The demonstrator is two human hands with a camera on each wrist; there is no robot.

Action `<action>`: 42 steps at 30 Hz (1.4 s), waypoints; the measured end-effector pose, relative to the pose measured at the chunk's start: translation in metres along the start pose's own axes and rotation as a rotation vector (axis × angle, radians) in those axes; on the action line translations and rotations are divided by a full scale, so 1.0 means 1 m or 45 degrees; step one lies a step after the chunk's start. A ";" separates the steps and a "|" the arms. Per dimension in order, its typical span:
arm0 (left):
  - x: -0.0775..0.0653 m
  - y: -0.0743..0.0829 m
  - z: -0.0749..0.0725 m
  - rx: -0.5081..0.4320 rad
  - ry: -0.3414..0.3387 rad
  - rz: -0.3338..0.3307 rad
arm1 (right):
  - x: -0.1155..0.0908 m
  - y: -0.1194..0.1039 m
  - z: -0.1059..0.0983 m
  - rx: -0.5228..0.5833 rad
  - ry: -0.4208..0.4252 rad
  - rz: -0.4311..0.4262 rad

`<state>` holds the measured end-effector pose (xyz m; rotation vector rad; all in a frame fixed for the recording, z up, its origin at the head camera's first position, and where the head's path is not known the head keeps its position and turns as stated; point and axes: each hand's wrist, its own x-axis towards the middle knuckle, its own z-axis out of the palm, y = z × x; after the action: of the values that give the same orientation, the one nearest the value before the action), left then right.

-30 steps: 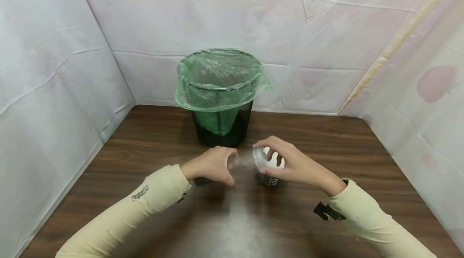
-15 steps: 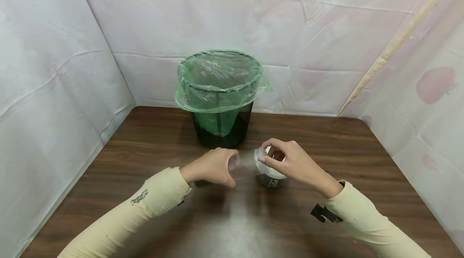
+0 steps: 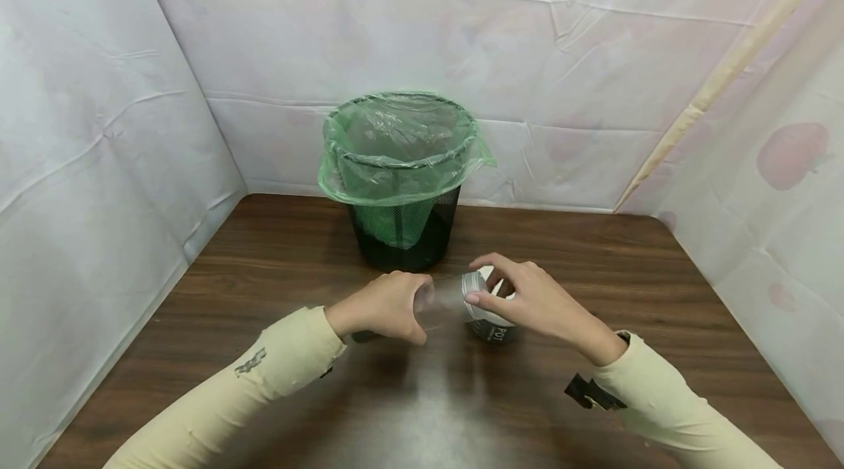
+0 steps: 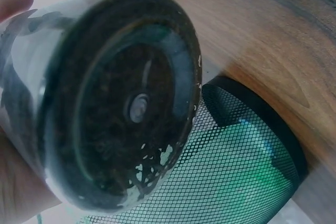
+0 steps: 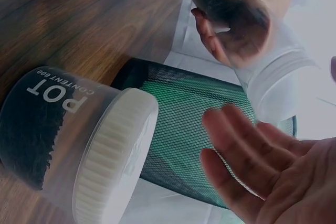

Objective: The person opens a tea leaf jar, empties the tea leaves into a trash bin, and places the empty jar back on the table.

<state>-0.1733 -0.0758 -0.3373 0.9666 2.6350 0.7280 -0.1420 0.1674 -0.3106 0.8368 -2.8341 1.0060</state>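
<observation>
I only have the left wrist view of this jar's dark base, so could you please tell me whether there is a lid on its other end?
Observer: None that I can see; the clear jar shows a bare, threaded mouth in the right wrist view.
Operator: Thank you; and where is the right hand, please?
Observer: The right hand is by that mouth, though I cannot tell whether its fingers touch it.
Operator: Does the jar lettered POT, out of my sight or nearly so, have a lid?
Observer: Yes, the POT jar wears a ribbed white lid.
</observation>
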 end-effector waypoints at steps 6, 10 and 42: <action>-0.001 0.001 -0.001 -0.005 -0.005 -0.007 | -0.001 0.004 0.000 0.101 0.009 -0.146; -0.001 0.002 -0.001 0.010 0.004 -0.026 | -0.003 0.004 0.001 0.079 0.067 -0.137; -0.001 -0.005 -0.001 -0.007 0.022 -0.044 | -0.003 0.015 0.000 0.248 0.168 -0.368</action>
<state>-0.1758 -0.0798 -0.3391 0.9146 2.6563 0.7383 -0.1464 0.1782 -0.3201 1.1110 -2.4441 1.2514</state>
